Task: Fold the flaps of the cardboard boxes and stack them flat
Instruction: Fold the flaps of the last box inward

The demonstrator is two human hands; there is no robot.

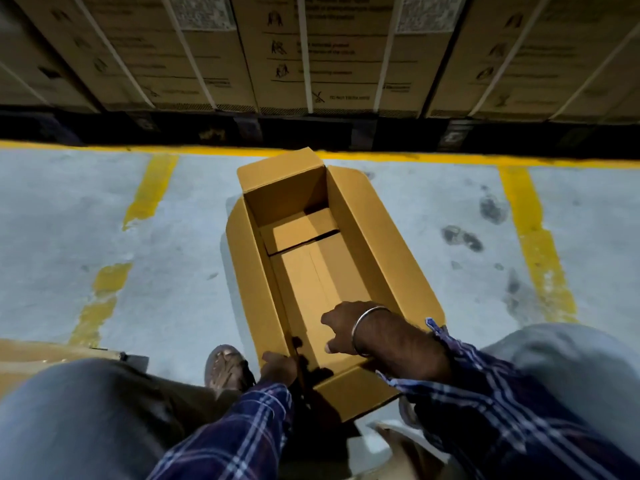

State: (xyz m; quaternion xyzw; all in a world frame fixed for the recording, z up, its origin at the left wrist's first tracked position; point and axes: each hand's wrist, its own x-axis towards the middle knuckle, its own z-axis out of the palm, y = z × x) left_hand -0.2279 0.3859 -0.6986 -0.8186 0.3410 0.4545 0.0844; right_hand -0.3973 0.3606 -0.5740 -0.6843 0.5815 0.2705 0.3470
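open carton handled on warehouse floor, flaps not yet folded

a long, tan corrugated cardboard box [313, 271] is seen standing open on the grey concrete floor [86, 209], between yellow painted lines [154, 188] and just before the person's knees. its top flaps are splayed outward and its bottom panels are only partly closed, a dark gap being visible across the base. the right hand [346, 329], ringed at the wrist by a metal bangle [367, 329], is reached down inside the box, fingers loosely curled against the near end; whether anything is gripped cannot be told. the left hand [278, 368] is closed around the near left corner edge of the box. the step in hand is judged to be collapsing the carton. next, the base panels would need to be freed and the walls pressed flat. strapped brown cartons [311, 53] are stacked behind.
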